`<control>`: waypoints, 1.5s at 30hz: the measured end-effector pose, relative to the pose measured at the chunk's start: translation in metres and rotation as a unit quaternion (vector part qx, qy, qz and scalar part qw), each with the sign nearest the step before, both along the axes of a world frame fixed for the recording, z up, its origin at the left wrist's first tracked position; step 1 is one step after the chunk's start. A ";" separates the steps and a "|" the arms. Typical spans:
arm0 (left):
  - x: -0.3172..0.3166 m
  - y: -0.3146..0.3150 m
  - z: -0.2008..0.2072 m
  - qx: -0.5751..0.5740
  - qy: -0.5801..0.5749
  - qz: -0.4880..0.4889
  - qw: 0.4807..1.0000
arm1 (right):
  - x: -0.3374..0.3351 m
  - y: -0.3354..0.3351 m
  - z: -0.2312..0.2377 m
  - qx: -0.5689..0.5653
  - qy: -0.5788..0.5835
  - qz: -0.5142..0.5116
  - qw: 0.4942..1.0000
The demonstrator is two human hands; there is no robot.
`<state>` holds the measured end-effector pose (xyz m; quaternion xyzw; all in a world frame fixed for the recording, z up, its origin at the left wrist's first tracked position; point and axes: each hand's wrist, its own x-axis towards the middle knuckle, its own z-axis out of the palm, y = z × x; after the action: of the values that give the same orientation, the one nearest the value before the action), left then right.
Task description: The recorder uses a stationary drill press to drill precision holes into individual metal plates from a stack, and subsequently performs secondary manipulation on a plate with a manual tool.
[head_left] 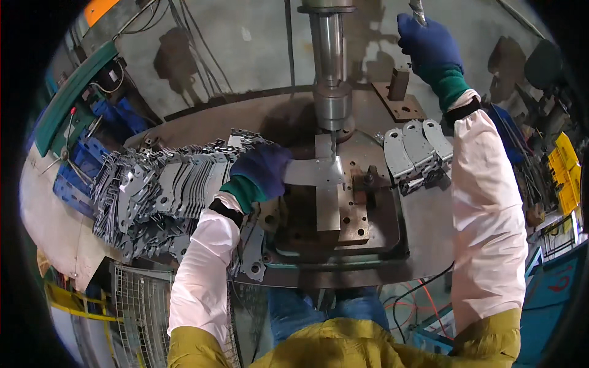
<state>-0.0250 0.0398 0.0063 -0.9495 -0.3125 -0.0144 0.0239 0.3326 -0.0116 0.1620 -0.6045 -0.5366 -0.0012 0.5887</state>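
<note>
My left hand (261, 170), in a blue glove with a green cuff, is closed on the left end of a flat grey metal plate (310, 173). The plate's right end lies across a bright steel bar (328, 211) on a drilled fixture block (354, 226). Right above that end stands the machine's spindle (332, 107) with a thin bit (333, 142); whether the bit touches the plate I cannot tell. Raised at the upper right, my right hand (431, 46), gloved alike, is wrapped round a metal lever handle (418, 11). The lever's far part is out of view.
A large pile of similar metal plates (178, 187) covers the table's left. Several more plates (418, 147) lie right of the fixture, near a small clamp (370, 178). Behind them sits a base plate with an upright post (399, 84). A yellow bin (564, 164) stands far right.
</note>
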 end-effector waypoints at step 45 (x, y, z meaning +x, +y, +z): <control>-0.006 -0.023 -0.006 0.040 -0.049 0.058 0.996 | -0.011 0.035 0.006 0.089 -0.109 -0.254 0.957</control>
<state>-0.0309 0.0164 0.0005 -0.9260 -0.3675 -0.0725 0.0473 0.3216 0.0230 0.1676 -0.6620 -0.4240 -0.2649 0.5584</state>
